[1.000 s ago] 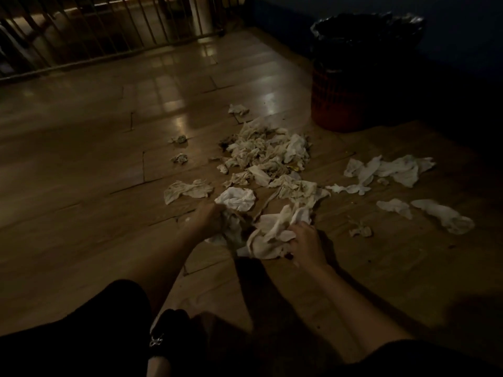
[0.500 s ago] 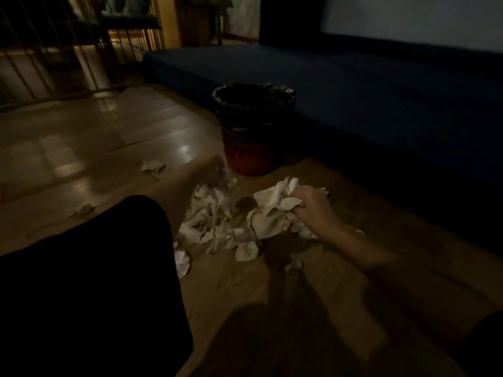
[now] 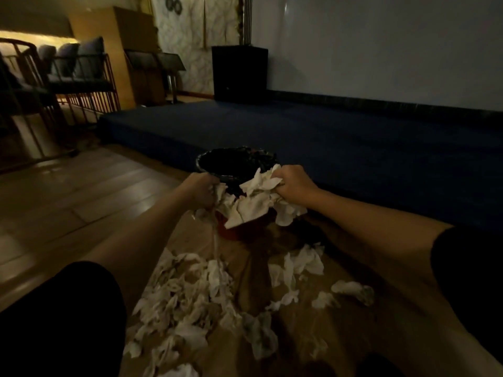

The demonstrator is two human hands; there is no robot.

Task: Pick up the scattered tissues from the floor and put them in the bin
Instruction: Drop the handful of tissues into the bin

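A bunch of crumpled white tissues [image 3: 258,198] hangs at mid-frame, in front of the bin [image 3: 236,170], a round red tub lined with a black bag, standing upright. More crumpled tissues [image 3: 190,303] lie scattered on the floor across the lower centre.

place: dim hall | cues: low carpeted stage [image 3: 299,131]; row of chairs [image 3: 68,66]; music stands [image 3: 155,61]; speaker [image 3: 239,73]
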